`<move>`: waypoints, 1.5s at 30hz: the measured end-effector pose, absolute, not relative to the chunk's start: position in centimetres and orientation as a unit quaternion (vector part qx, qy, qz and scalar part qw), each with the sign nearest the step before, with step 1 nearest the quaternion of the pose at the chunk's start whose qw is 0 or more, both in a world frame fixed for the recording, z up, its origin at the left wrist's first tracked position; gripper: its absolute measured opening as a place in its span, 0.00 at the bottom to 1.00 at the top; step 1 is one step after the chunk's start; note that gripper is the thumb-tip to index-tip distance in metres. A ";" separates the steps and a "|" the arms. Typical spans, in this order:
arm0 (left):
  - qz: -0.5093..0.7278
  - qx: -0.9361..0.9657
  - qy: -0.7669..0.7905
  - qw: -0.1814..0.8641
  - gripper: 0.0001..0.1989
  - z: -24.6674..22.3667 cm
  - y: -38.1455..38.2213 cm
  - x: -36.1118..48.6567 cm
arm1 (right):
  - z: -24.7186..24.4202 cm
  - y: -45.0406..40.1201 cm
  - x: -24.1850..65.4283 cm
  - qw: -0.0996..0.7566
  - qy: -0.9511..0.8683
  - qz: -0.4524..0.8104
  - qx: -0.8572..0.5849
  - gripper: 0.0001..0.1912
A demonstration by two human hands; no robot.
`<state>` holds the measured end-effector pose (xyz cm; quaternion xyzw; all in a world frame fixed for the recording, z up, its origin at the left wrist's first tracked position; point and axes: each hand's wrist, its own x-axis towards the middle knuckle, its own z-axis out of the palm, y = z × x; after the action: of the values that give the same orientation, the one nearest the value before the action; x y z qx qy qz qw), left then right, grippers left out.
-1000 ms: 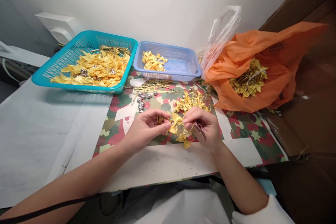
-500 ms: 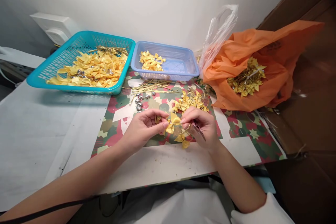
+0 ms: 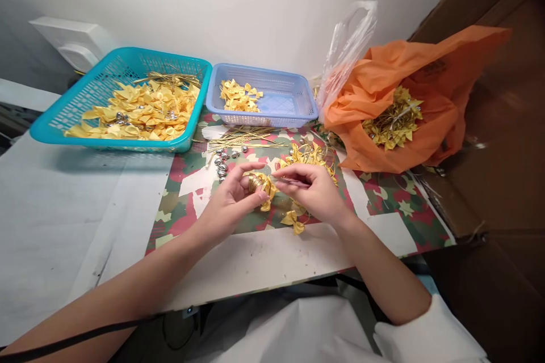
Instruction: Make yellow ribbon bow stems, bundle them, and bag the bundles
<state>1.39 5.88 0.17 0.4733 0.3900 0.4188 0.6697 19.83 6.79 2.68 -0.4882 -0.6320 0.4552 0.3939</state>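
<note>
Fingers of the left hand (image 3: 230,195) curl round a gold-wire-looped bundle of yellow satin bows (image 3: 267,190) above the white-covered desk (image 3: 55,221), right hand (image 3: 321,193) gripping a slim pinkish tool (image 3: 293,182); piled wired bows (image 3: 310,154) look done, loose yellow bows (image 3: 239,96) in the lavender-blue plastic basket (image 3: 264,119) pending.

Right grip (image 3: 314,191) nearer left grip (image 3: 230,195)

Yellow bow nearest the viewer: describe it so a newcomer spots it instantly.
Start at the camouflage-patterned table covering. Just below the right hand, by the white front strip, is the yellow bow. Unlike the bows clustered beyond that hand, it shows alone, nearest the viewer.
</note>
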 end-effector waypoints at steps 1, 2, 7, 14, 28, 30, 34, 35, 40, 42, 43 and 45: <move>0.418 0.467 0.393 0.673 0.23 0.2 6.0 1.3 | 3.0 6.7 20.4 0.390 -0.618 0.457 -0.506 0.08; 0.418 0.460 0.394 0.677 0.22 0.3 6.1 1.1 | 3.4 6.5 21.0 0.390 -0.610 0.451 -0.522 0.09; 0.433 0.413 0.406 0.691 0.21 0.8 6.4 1.1 | 4.4 3.6 23.4 0.366 -0.609 0.363 -0.603 0.10; 0.410 0.419 0.414 0.697 0.12 0.6 6.3 1.3 | 1.9 0.4 23.8 0.298 -0.617 0.337 -0.646 0.08; 0.292 0.590 0.388 0.645 0.13 1.0 5.4 1.7 | 3.3 2.2 20.5 0.430 -0.656 0.377 -0.493 0.07; 0.301 0.585 0.376 0.652 0.13 1.1 5.4 1.7 | 3.3 2.7 19.6 0.461 -0.661 0.371 -0.462 0.07; 0.317 0.516 0.371 0.704 0.14 1.1 5.5 1.6 | 2.9 3.6 18.3 0.484 -0.661 0.369 -0.439 0.07; 0.313 0.499 0.368 0.720 0.16 1.0 5.6 1.5 | 2.7 3.8 18.1 0.485 -0.659 0.373 -0.437 0.07; 0.328 0.474 0.374 0.727 0.14 1.0 5.9 1.2 | 2.8 4.6 18.7 0.483 -0.640 0.392 -0.452 0.05; 0.354 0.480 0.379 0.707 0.13 1.2 5.9 1.2 | 3.1 4.9 19.3 0.446 -0.643 0.410 -0.468 0.06; 0.360 0.480 0.383 0.703 0.14 1.3 5.9 1.2 | 3.3 5.0 19.6 0.418 -0.655 0.417 -0.472 0.06; 0.358 0.470 0.392 0.705 0.15 1.5 5.9 1.3 | 3.5 5.3 20.2 0.358 -0.692 0.419 -0.467 0.05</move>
<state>1.30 5.92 1.49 0.4702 0.3921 0.3576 0.7052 20.16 5.32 3.55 -0.4672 -0.6916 0.4188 0.3578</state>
